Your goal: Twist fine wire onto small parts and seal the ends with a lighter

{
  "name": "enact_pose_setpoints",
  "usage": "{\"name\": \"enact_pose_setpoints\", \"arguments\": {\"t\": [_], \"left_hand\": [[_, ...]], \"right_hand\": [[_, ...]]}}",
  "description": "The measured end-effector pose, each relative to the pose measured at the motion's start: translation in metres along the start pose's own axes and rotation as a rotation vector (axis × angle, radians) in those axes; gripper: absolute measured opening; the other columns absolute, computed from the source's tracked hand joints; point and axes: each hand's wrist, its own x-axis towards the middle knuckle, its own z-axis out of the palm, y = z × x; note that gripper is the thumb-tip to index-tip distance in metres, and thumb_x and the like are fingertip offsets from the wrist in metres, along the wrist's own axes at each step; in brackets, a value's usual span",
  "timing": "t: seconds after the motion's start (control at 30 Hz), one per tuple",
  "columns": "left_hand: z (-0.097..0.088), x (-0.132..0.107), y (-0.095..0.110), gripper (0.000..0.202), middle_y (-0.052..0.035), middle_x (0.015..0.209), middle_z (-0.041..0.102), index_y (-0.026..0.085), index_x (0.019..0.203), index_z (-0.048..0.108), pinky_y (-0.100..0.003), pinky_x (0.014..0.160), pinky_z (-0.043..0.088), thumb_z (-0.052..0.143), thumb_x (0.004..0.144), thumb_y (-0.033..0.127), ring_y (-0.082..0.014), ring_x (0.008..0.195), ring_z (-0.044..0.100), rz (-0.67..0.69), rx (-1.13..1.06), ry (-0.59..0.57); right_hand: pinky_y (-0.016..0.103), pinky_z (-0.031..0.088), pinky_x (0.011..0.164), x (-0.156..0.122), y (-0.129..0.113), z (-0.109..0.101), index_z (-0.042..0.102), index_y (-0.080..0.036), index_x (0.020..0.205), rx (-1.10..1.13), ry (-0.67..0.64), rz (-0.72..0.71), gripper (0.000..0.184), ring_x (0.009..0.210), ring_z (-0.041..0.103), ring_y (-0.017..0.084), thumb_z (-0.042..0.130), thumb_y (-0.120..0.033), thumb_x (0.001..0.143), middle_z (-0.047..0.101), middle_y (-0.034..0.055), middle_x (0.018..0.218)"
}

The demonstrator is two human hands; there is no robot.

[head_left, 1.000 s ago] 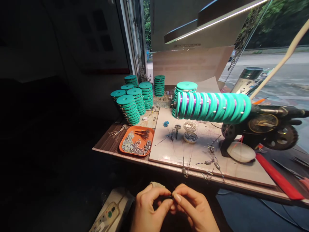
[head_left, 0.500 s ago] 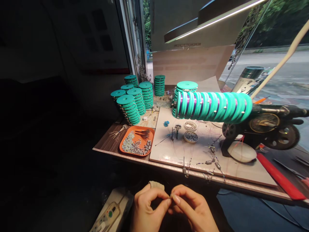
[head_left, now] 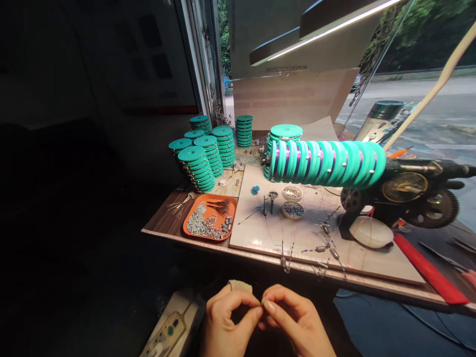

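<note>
My left hand and my right hand meet in front of the table's near edge, fingertips against fingertips. Each pinches thumb to forefinger, and whatever lies between them is too small to make out. A pale wrap covers part of a finger on the left hand. Just beyond the hands, small fishing rigs with grey sinkers and thin line lie along the board's front. Two small round dishes of tiny metal parts stand farther back on that board.
An orange tray holds sleeves, sinkers and wire bits. Stacked green line spools stand behind it. A row of green spools sits on a geared winding machine. A red strip lies right; a power strip is low left.
The view has shifted very slightly. Both hands keep the same pinch at the same place, and nothing on the table has visibly moved.
</note>
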Motion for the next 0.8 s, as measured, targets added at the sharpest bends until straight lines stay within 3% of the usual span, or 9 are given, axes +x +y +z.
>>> {"name": "enact_pose_setpoints", "arguments": {"t": [0.27,0.47,0.8], "left_hand": [[0.0057,-0.0044,0.0008,0.013,-0.0005,0.060,0.062,0.021,0.062,0.065,-0.020,0.052,0.045,0.060,0.073,0.015,-0.0137,0.056,0.060,0.047,0.025,0.093],[0.0096,-0.0079,-0.0027,0.016,-0.0008,0.059,0.058,0.021,0.062,0.064,-0.020,0.050,0.043,0.057,0.075,0.016,-0.0131,0.053,0.057,0.131,0.162,0.137],[0.0099,-0.0086,-0.0022,0.016,-0.0012,0.061,0.060,0.021,0.062,0.063,-0.021,0.053,0.045,0.057,0.074,0.013,-0.0135,0.056,0.058,0.156,0.134,0.138]], "right_hand": [[0.022,0.044,0.057,-0.0029,-0.0029,0.0041,0.062,-0.016,0.067,-0.135,0.079,-0.065,0.021,0.057,0.053,0.013,0.065,-0.035,0.074,0.055,-0.0002,0.063],[0.025,0.044,0.061,-0.0039,-0.0085,0.0017,0.062,-0.017,0.067,-0.381,0.052,-0.135,0.021,0.063,0.053,0.016,0.059,-0.034,0.078,0.057,0.0023,0.068],[0.024,0.044,0.062,-0.0030,-0.0071,0.0004,0.060,-0.017,0.066,-0.441,0.016,-0.212,0.018,0.065,0.054,0.016,0.058,-0.029,0.080,0.058,0.0025,0.068]]}}
